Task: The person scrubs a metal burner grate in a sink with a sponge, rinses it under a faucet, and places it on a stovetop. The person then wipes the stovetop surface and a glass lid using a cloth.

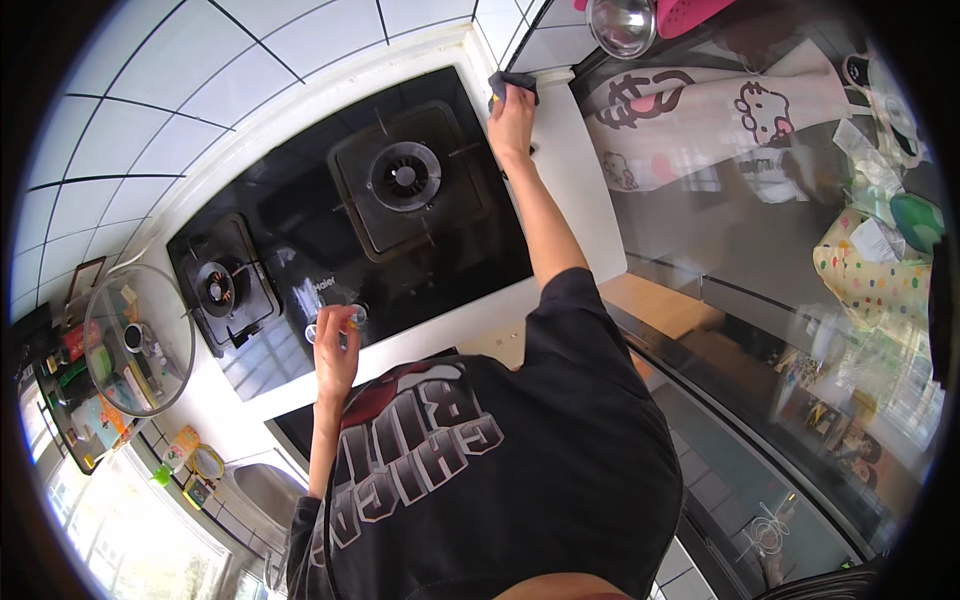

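A black glass gas hob is set into a white countertop in front of me. At its back right corner, my right hand grips a dark grey cloth and presses it on the white ledge by the wall. A bit of yellow shows at the cloth's left side. My left hand is over the hob's front edge, fingers curled beside a round clear control knob. Whether those fingers hold the knob is not clear. The larger burner and the smaller burner have no pot supports on top.
White wall tiles rise behind the hob. A round glass lid stands at the left, near a sink. To the right, a glossy dark surface carries a printed cloth. A metal bowl is at the top.
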